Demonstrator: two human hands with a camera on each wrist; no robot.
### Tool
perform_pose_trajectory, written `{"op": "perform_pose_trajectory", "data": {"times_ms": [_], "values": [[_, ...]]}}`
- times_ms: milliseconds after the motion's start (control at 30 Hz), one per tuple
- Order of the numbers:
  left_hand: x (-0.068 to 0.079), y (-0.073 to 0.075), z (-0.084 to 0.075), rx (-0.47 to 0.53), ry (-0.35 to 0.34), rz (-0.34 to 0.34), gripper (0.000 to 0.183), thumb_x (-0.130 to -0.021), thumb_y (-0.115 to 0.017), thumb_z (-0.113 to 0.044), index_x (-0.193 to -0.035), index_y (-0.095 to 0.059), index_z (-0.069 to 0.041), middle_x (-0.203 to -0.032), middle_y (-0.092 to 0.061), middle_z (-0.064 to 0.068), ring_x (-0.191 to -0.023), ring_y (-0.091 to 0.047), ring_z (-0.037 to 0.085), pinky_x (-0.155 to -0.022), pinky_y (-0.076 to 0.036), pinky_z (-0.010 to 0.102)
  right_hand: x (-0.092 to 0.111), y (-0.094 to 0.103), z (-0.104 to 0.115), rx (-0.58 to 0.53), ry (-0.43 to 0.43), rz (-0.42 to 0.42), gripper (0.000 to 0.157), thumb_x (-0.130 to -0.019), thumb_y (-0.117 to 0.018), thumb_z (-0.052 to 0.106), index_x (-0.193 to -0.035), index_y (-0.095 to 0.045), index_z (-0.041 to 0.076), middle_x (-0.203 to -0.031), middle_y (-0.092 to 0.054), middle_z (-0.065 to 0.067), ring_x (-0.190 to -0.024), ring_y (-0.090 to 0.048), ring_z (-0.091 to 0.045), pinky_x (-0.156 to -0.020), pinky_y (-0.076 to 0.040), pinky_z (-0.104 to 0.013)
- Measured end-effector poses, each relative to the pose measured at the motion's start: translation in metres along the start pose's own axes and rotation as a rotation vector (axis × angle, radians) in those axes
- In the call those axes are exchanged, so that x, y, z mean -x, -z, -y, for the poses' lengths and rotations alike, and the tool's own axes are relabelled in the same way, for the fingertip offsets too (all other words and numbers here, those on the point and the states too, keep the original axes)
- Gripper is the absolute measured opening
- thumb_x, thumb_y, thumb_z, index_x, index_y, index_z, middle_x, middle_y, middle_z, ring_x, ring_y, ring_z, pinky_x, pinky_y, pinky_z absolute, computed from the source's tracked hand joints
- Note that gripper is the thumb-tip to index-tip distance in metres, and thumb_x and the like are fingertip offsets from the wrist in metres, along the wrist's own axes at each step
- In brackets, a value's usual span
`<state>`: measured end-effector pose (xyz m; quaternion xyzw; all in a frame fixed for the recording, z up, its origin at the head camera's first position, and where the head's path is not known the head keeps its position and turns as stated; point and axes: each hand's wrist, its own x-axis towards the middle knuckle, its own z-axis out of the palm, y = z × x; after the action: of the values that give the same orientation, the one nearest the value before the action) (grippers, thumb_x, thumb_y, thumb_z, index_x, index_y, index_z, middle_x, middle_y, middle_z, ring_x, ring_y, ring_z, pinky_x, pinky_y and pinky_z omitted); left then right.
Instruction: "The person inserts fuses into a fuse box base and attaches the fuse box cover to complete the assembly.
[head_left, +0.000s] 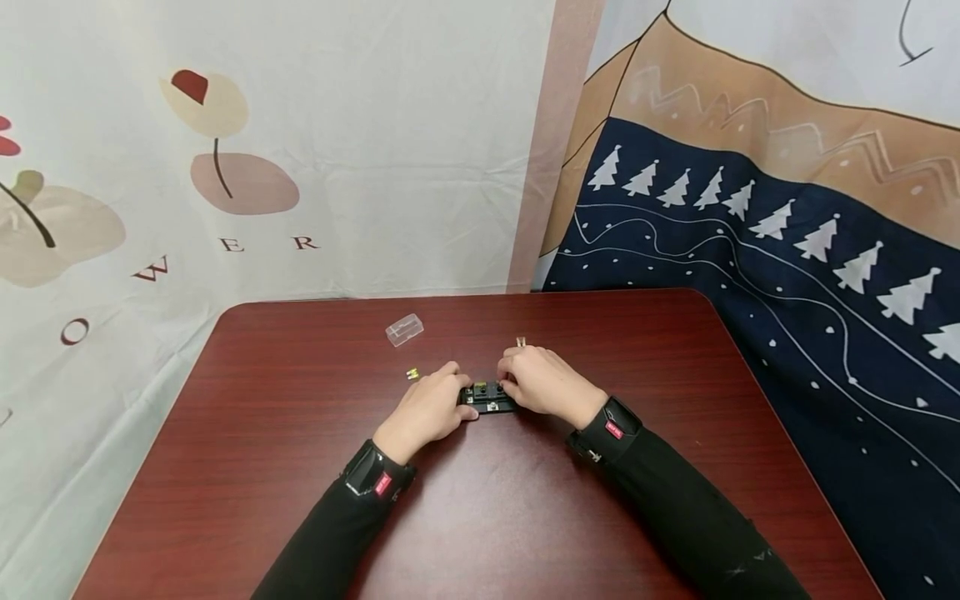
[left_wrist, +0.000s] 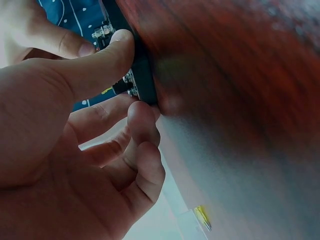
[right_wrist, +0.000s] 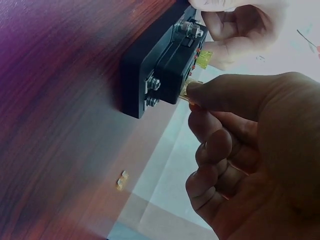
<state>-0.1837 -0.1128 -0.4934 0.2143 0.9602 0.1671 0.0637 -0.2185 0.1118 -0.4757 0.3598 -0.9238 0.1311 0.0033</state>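
A black fuse block (right_wrist: 165, 65) with metal screw terminals rests on the table. My left hand (head_left: 427, 408) grips its left end, thumb on the near side and fingers beyond. A yellow blade fuse (right_wrist: 203, 59) stands in the block's top, beside small red spots. At the block's right end, my right hand (head_left: 545, 382) pinches a pale, see-through blade fuse (right_wrist: 185, 90) between thumb and forefinger against the block's top. Fingertips partly cover that fuse, so how deep it sits is hidden. In the left wrist view, the left thumb (left_wrist: 112, 57) hides part of the block.
Yellow fuses (head_left: 412, 374) lie on the table left of the left hand. Behind them sits a clear plastic box (head_left: 405, 330). A pale fuse (head_left: 521, 342) lies just beyond the right hand. The reddish-brown table (head_left: 300, 500) meets hanging printed cloths at its back edge.
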Motion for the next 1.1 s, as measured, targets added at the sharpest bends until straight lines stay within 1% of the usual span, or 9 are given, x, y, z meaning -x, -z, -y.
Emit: {"op": "perform_pose_trajectory", "data": {"times_ms": [267,500,867,1100], "values": [[0.0012,0.0013,-0.0006,0.007,-0.001,-0.002,0.047,-0.088,-0.084,-0.040,-0.124,-0.076,-0.011,-0.108,-0.061,0.003,-0.085,-0.070,0.030,-0.071,-0.057,0.045,-0.0011,0.0007,0.0032,0.001,-0.001,0.000,0.006,-0.091,-0.076,0.014,-0.085,-0.076,0.016,-0.082,-0.062,0.004,-0.075,-0.065,-0.015,-0.068,-0.057,-0.039],[0.0017,0.0027,-0.0022,0.015,0.008,0.006,0.047,-0.089,-0.083,-0.039,-0.126,-0.076,-0.011,-0.109,-0.060,0.004,-0.085,-0.069,0.029,-0.072,-0.057,0.045,-0.0006,0.0010,0.0052,-0.011,-0.003,-0.001,0.010,-0.091,-0.076,0.012,-0.082,-0.074,0.016,-0.080,-0.060,0.004,-0.072,-0.063,-0.016,-0.066,-0.056,-0.039],[0.0018,0.0018,-0.0016,0.014,0.003,-0.005,0.046,-0.088,-0.083,-0.040,-0.124,-0.076,-0.011,-0.106,-0.059,0.003,-0.083,-0.068,0.029,-0.071,-0.056,0.046,-0.0011,-0.0015,0.0040,-0.017,-0.017,0.009,0.009,-0.091,-0.076,0.013,-0.083,-0.076,0.015,-0.080,-0.062,0.004,-0.074,-0.065,-0.016,-0.068,-0.057,-0.039],[0.0016,0.0022,-0.0018,0.011,0.005,-0.001,0.047,-0.088,-0.084,-0.040,-0.124,-0.076,-0.011,-0.106,-0.059,0.003,-0.082,-0.067,0.027,-0.070,-0.056,0.046,0.0007,-0.0029,0.0009,-0.039,-0.026,-0.010,0.008,-0.092,-0.076,0.014,-0.084,-0.077,0.017,-0.081,-0.062,0.006,-0.074,-0.062,-0.013,-0.068,-0.055,-0.036]]}}
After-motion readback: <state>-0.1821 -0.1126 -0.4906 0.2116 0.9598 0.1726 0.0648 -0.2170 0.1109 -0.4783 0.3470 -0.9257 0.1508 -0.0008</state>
